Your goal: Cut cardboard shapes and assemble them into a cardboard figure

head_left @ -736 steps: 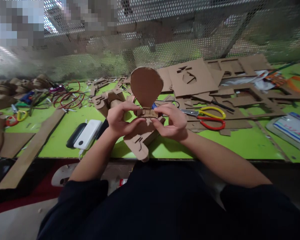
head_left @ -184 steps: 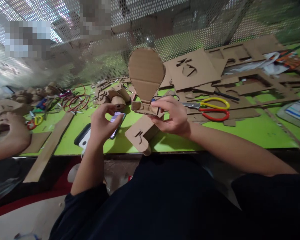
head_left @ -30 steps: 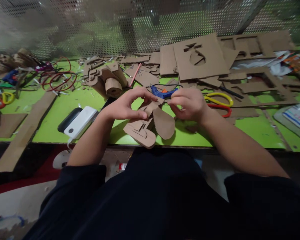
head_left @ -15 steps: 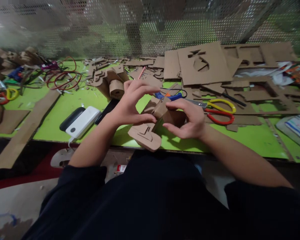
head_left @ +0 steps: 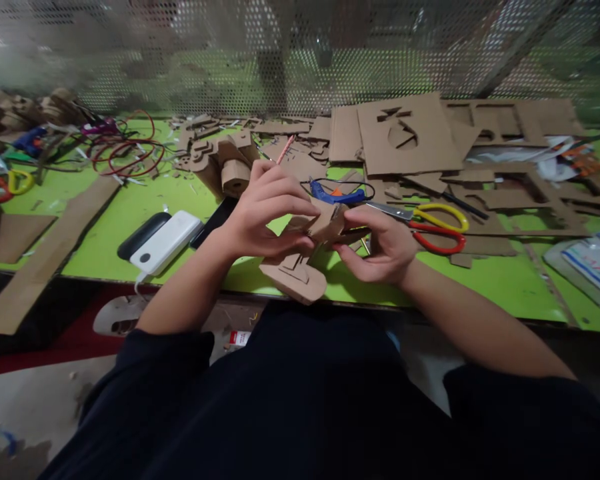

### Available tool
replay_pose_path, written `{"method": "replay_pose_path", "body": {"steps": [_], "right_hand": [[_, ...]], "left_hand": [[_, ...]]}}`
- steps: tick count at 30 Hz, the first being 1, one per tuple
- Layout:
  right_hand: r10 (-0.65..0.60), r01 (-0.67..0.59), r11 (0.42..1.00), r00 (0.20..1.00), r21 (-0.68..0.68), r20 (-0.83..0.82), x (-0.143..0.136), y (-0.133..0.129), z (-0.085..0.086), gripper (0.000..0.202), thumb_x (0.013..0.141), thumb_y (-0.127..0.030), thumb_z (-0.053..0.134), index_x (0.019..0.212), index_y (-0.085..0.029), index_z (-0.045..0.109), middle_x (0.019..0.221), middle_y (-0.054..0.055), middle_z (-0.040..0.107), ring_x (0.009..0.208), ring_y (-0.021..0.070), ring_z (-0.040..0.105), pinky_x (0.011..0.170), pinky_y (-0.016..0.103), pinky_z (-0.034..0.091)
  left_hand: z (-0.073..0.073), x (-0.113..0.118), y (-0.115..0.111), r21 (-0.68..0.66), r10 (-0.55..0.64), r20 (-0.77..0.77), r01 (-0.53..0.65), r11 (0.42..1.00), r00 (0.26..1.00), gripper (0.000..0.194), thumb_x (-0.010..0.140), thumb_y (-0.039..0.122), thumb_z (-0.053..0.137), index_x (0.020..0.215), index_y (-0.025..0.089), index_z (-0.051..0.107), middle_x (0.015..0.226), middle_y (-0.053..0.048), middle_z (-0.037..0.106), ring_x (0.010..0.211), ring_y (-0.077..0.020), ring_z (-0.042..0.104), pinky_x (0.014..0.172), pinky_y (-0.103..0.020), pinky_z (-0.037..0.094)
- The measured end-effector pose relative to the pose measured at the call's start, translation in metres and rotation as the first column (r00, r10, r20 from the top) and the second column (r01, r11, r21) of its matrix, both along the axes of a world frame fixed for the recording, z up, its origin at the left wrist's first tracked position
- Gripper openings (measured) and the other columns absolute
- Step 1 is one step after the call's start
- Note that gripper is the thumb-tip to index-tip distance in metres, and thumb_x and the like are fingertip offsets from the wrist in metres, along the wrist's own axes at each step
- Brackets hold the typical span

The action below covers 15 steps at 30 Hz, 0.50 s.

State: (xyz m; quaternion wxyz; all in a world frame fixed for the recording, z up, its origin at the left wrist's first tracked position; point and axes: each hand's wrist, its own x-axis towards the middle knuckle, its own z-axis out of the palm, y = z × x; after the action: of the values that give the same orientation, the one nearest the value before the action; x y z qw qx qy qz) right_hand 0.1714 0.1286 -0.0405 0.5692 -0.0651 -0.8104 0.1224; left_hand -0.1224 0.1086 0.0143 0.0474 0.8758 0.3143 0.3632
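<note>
Between both hands is a small folded cardboard piece (head_left: 325,225), raised over the table's front edge. My left hand (head_left: 273,213) pinches its left side between thumb and fingers. Thumb and forefinger of my right hand (head_left: 383,243) are closed on its right end. Just below the left hand lies a cardboard part with a rounded end (head_left: 296,279), a raised bent shape on top; whether it is joined to the held piece cannot be seen. Behind the hands a blue glue gun (head_left: 343,193) rests on the table, its tip hidden.
Scissors with yellow and red handles (head_left: 437,230) lie right of my right hand. A white power bank (head_left: 166,243) and a long cardboard strip (head_left: 55,250) are at left. Cut cardboard sheets (head_left: 410,137) and scraps cover the back right, before a perforated metal screen (head_left: 220,67).
My right hand has closed in on the held cardboard piece, which has turned so that its right end points up to the right. My left hand keeps its grip.
</note>
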Motion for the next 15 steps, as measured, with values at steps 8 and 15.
{"method": "replay_pose_path", "body": {"steps": [8, 15], "right_hand": [[-0.010, 0.003, 0.991, 0.999, -0.132, -0.050, -0.002, 0.000, -0.018, 0.080, 0.092, -0.021, 0.090, 0.168, -0.038, 0.070, 0.129, 0.007, 0.089, 0.102, 0.0302, 0.089, 0.084, 0.045, 0.080], [-0.010, -0.007, 0.976, 0.997, -0.219, -0.075, -0.004, -0.003, -0.020, 0.075, 0.093, -0.021, 0.090, 0.164, -0.038, 0.075, 0.132, 0.005, 0.089, 0.106, 0.0278, 0.087, 0.093, 0.045, 0.079]], "left_hand": [[-0.004, 0.004, -0.002, 0.052, -0.035, 0.059, 0.032, 0.998, 0.998, 0.058, 0.095, 0.090, 0.085, 0.121, 0.038, 0.083, 0.101, -0.006, 0.081, 0.105, -0.0330, 0.075, 0.114, -0.066, 0.051], [-0.005, 0.005, -0.002, 0.089, -0.025, 0.042, 0.022, 0.996, 0.999, 0.055, 0.098, 0.085, 0.085, 0.122, 0.036, 0.081, 0.105, -0.005, 0.081, 0.106, -0.0326, 0.075, 0.114, -0.064, 0.050]]}}
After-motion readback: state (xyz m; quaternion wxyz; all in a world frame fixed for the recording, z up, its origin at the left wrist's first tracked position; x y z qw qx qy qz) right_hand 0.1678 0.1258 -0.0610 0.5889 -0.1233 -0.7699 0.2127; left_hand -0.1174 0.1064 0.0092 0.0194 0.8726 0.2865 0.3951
